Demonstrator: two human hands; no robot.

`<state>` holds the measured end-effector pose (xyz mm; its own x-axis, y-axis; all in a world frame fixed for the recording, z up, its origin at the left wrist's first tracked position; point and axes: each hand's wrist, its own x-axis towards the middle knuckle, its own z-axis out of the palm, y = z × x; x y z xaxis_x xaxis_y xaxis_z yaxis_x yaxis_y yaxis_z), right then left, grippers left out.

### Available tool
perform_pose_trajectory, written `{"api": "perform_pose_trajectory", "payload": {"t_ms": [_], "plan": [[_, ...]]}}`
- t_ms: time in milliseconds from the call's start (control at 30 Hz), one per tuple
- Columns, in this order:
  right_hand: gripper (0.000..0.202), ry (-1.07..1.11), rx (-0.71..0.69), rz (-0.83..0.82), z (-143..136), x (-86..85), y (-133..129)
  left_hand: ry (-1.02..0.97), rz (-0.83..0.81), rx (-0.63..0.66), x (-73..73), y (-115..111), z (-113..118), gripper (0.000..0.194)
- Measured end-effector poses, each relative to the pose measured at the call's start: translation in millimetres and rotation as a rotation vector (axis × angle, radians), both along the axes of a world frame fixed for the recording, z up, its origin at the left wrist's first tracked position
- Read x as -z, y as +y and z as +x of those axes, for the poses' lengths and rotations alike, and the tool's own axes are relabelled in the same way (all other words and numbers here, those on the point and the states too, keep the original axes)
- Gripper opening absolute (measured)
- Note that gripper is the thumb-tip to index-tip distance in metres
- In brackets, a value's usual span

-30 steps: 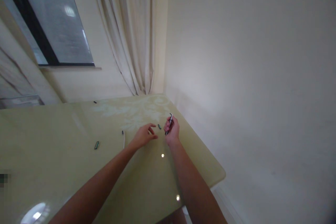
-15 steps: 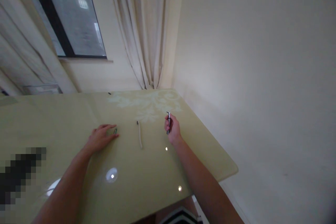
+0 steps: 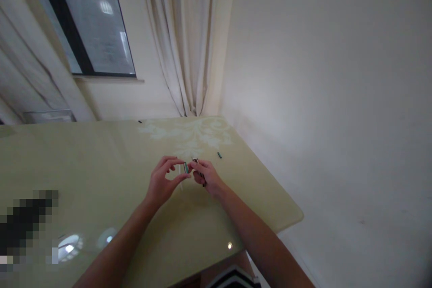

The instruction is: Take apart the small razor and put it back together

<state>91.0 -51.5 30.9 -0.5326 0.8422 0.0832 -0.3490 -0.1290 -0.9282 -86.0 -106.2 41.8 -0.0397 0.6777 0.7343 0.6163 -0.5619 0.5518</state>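
Observation:
Between the thumb and fingers of my left hand [image 3: 164,178] is a small green and dark piece [image 3: 186,168], held upright. My right hand [image 3: 208,177] is closed around a dark tool with a metal tip [image 3: 195,160], close against the right side of the piece. A thin pale strip [image 3: 180,180] lies on the table behind my left hand, mostly hidden by it. Another small green piece [image 3: 219,155] rests on the table beyond my right hand.
The glossy pale green table [image 3: 270,202] has its right edge along the wall. A small dark item [image 3: 140,121] lies at the far edge. Curtains [image 3: 189,45] and a window stand behind. A pixelated dark shape [image 3: 27,220] is at the left.
My left hand has moved right, now with the green piece between its fingers. My right hand has come left with the tool to meet it. A green piece now shows beyond my right hand.

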Motion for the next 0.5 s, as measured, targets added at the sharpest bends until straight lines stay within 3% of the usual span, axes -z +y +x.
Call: {"api": "perform_pose_trajectory", "payload": {"t_ms": [100, 300, 500], "plan": [[0.037, 0.021, -0.069, -0.003, -0.4, -1.4, -4.9, -0.031, 0.015, 0.046, 1.7, -6.3, 9.8, 0.036], [0.039, 0.116, -0.212, -0.110, -3.9, -4.2, -13.2, -0.129, -0.006, 0.075, 3.7, -8.1, 6.9, 0.027], [0.035, 0.117, -0.192, -0.154, -6.0, -4.8, -16.4, -0.141, -0.076, 0.132, 0.4, -8.6, 4.2, 0.036]]}}
